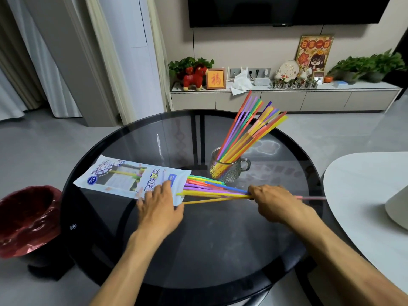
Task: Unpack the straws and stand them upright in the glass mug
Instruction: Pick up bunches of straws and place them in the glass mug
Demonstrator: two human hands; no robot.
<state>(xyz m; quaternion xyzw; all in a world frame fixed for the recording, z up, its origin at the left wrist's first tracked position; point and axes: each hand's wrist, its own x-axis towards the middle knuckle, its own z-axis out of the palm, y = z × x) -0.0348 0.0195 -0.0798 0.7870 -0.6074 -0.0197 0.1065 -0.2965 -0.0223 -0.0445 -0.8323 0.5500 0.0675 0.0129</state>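
My left hand (160, 200) presses flat, open, pinning the packet (132, 176) to the bench (216, 239) so my right hand (272, 198), closed on loose straws (212, 191), slides them out.

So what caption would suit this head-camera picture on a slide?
Left hand pins the straw packet while right hand draws out loose straws; others already stand in the glass mug.

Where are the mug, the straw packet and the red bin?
mug (223, 171), head view, its textured glass wall
packet (114, 174), head view, middle of its printed face
bin (26, 217), head view, its red liner
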